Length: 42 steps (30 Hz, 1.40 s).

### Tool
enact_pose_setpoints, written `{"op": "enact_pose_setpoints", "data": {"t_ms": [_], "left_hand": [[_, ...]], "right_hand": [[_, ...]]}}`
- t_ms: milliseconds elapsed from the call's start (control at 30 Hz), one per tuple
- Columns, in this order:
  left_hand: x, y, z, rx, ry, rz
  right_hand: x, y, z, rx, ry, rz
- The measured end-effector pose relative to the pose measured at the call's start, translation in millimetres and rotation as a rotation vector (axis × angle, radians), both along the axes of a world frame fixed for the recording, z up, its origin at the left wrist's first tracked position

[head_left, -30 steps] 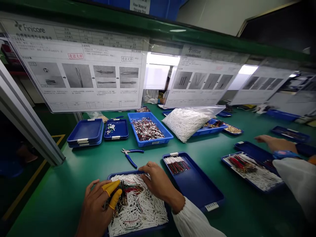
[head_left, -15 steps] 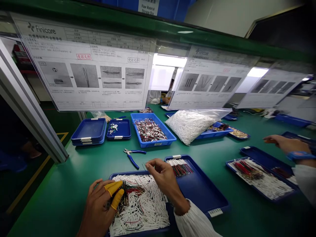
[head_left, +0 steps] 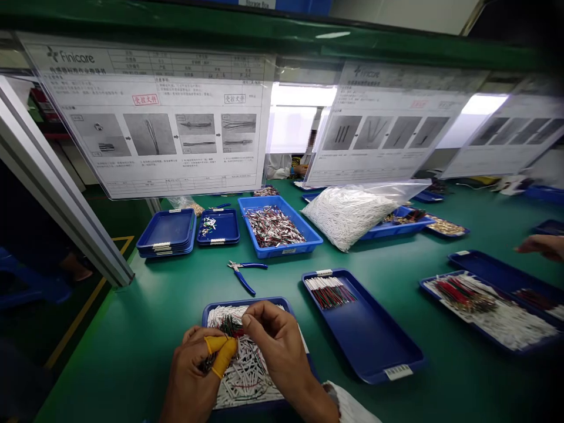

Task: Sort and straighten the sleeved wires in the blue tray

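Note:
My left hand (head_left: 198, 367), with yellow finger cots (head_left: 224, 355) on the thumb and a finger, is closed in a pinch over the near tray. What it pinches is too small to make out; dark strands show beneath its fingers. My right hand (head_left: 279, 352) is just to the right, thumb and forefinger pinched on a thin wire that is barely visible now. Both sets of fingertips are close together. Below them, a blue tray (head_left: 287, 304) holds many white tubes (head_left: 247, 376) and a heap of red, green and dark wires (head_left: 229, 326).
Blue-handled cutters (head_left: 244, 277) lie behind the tray. A second blue tray (head_left: 374, 335) holds a row of white-tipped wires (head_left: 329, 292). Farther back are a bin of wire pieces (head_left: 279, 249), stacked trays (head_left: 167, 229) and a bag of white tubes (head_left: 350, 214). Another person's hand (head_left: 541, 245) is at right.
My right hand has come down and toward my left hand with the thin wire. My left fingers have closed to a pinch. The view has shifted, and the other person's hand is farther right.

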State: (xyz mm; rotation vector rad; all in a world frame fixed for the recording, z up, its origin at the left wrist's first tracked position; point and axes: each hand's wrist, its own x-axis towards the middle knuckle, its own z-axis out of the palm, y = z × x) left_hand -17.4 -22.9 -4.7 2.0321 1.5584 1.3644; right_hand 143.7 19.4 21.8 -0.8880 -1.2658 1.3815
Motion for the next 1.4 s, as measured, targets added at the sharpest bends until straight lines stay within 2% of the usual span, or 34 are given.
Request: {"op": "enact_pose_setpoints", "data": {"t_ms": [133, 333, 533, 800, 900, 967, 1033, 1100, 1233, 1300, 1400], "left_hand": [[-2, 0, -3.0, -0.056, 0.002, -0.059], [-5, -1, -12.1, -0.095, 0.127, -0.108], [2, -1, -2.6, -0.010, 0.089, -0.089], [0, -2, -2.0, 0.106, 0.155, -0.126], [-1, -3, -4.3, 0.129, 0.230, -0.131], [-1, -2, -5.6, 0.133, 0.262, -0.138], [-2, 0, -6.9, 0.138, 0.254, -0.123], [-4, 2, -8.3, 0.154, 0.214, -0.074], [-7, 6, -12.4, 0.158, 0.150, -0.018], [-7, 6, -14.3, 0.133, 0.147, -0.024], [-6, 6, -16.1, 0.101, 0.159, -0.025]], "right_hand": [[5, 4, 2.3, 0.003, 0.020, 0.012], [5, 4, 2.1, 0.125, -0.122, 0.080], [5, 6, -1.1, 0.143, -0.040, 0.018], [1, -2, 4.5, 0.133, -0.118, 0.150], [8, 7, 5.4, 0.055, -0.053, 0.110], [23, 19, 6.5, 0.035, -0.031, -0.006], [46, 33, 7.7, 0.121, -0.150, -0.171], [68, 45, 7.2, 0.266, -0.471, -0.237], [83, 54, -3.0, 0.355, -1.084, -0.064], [75, 52, -9.4, 0.389, -1.268, -0.008], [57, 51, -14.0, 0.411, -1.432, 0.030]]}}
